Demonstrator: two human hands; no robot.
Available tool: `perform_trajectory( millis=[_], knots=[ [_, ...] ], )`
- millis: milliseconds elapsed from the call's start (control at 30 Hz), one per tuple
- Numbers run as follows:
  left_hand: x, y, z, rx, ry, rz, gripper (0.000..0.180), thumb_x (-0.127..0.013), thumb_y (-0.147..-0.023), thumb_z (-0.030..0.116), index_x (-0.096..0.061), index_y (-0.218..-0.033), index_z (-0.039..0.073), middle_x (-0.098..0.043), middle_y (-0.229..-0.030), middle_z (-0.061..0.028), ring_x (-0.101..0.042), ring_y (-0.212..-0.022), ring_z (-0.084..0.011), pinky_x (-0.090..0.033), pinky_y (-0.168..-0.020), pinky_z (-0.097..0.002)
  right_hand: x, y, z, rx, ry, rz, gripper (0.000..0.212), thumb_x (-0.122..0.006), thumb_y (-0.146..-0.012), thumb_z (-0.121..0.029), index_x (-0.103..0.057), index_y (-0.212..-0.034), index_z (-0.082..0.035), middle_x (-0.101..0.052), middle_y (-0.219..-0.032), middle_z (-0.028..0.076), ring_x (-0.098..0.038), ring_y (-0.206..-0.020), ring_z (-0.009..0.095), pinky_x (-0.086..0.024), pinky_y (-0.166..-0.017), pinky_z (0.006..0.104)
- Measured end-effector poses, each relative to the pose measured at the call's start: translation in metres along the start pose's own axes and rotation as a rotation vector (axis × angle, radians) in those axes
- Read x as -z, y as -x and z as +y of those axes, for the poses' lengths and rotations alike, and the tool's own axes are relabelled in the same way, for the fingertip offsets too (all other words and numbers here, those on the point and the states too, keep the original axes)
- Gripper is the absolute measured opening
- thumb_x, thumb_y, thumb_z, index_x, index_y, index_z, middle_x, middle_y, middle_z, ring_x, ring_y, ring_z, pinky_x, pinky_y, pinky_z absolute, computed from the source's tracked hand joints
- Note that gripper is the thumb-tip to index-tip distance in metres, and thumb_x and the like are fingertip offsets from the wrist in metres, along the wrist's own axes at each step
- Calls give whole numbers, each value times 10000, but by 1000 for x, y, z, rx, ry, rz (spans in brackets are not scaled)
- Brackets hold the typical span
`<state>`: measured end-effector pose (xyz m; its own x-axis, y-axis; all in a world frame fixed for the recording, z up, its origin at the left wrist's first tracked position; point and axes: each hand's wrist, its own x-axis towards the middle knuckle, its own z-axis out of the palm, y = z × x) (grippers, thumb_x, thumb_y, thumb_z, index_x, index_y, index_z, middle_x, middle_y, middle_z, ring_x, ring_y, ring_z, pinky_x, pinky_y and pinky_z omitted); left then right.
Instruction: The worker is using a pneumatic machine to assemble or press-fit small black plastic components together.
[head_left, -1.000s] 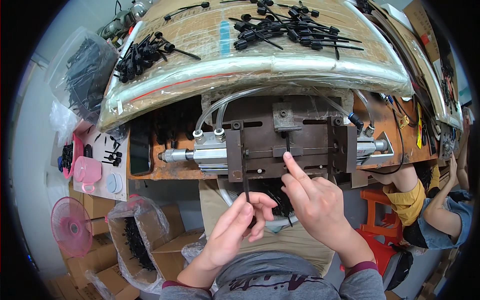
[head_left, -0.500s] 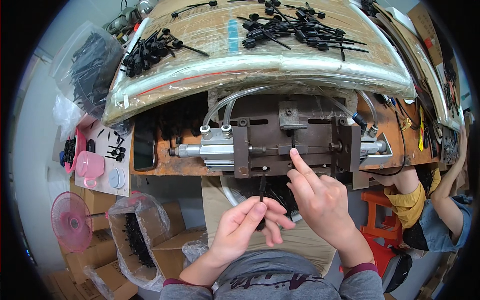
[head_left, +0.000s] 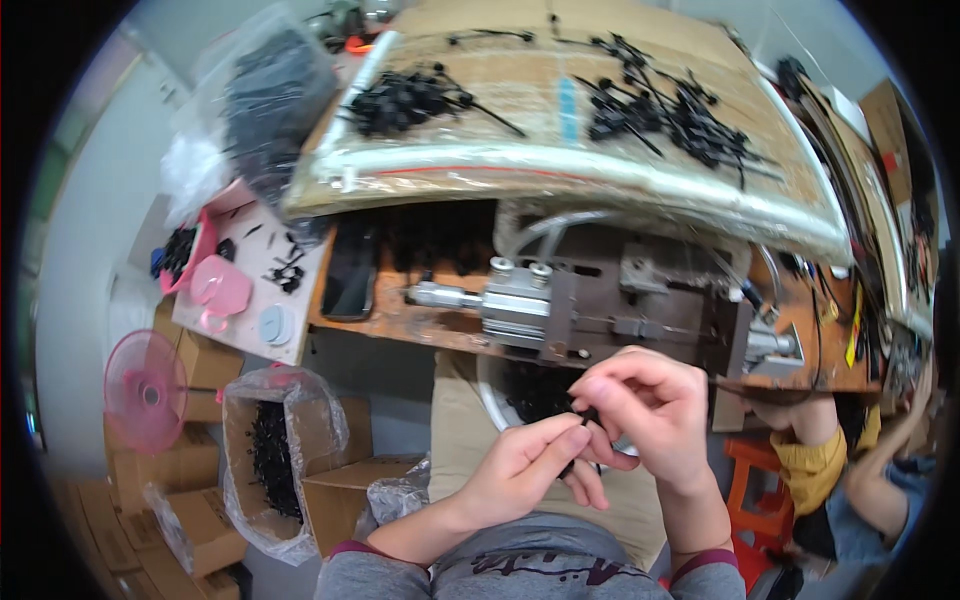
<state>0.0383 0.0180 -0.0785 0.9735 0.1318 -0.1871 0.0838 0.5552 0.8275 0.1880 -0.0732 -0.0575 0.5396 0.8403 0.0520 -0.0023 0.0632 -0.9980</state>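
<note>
Just in front of the metal fixture, my two hands meet over a small black plastic piece [head_left: 588, 416], mostly hidden by fingers. My left hand [head_left: 525, 462] is closed round its lower part. The thumb and fingers of my right hand [head_left: 655, 412] pinch at its upper end. Beyond them is the dark metal fixture [head_left: 590, 345] with a silver air cylinder [head_left: 516, 312] at its left, clear hoses and a small centre block [head_left: 640, 327]. Under its front edge, more black pieces [head_left: 535, 390] lie in a round container, partly covered by my hands.
A plastic-wrapped cardboard shelf [head_left: 470, 165] above the fixture bears heaps of thin-stemmed black pieces [head_left: 400, 100]. At left are a phone [head_left: 350, 275], pink mug [head_left: 222, 285], pink fan [head_left: 146, 392] and a lined box [head_left: 300, 470]. Another person's yellow garment [head_left: 812, 470] shows at right.
My right hand has left the fixture's centre block and come back to the piece in my left hand. The whole view has shifted, with the fixture now farther right and tilted.
</note>
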Motion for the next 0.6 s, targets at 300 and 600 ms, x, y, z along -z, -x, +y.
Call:
perform_trajectory(
  millis=[300, 600],
  knots=[
    [26, 40, 19, -372, -131, 263, 289, -311, -1079, 191, -507, -1067, -22, -661, -1088, -286, -649, -744, -175, -543, -681, -286, -77, -129, -72, 525, -224, 84, 202, -667, -931, -127, -704, -1040, 38, -712, -861, 117, -682, -679, 137, -539, -627, 237],
    [23, 69, 20, -623, -293, 517, 207, -337, -1065, 145, -477, -1074, -7, -647, -1098, -260, -623, -863, -192, -521, -794, -329, -188, -267, -205, 640, 411, 19, 695, -679, -863, -273, -410, -1401, 74, -546, -1316, 285, -626, -1101, 340, -506, -946, 391]
  ],
)
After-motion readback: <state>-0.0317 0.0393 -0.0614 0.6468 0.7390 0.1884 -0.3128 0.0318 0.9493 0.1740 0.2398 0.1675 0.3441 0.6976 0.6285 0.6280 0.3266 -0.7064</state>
